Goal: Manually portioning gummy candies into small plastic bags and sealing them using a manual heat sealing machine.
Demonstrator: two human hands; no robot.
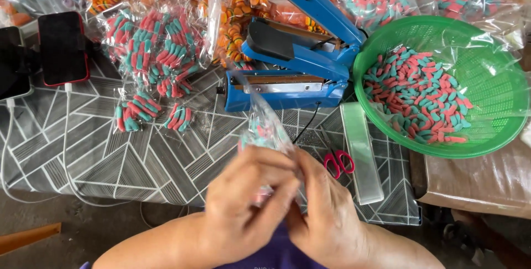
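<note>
Bag (264, 125) of red-and-teal candies being pinched at its lower end by both hands, left (243, 202) and right (323, 213), just before sealer (287, 75); top not yet sealed. Filled bags (160, 53) lying behind on worktop (138, 158); loose candies waiting in basket (487, 70).

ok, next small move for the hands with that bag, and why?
Probably lift the bag's open top onto the sealer bar: both hands, left and right, pinch the filled candy bag, its mouth lies just before the raised-arm sealer.
</note>
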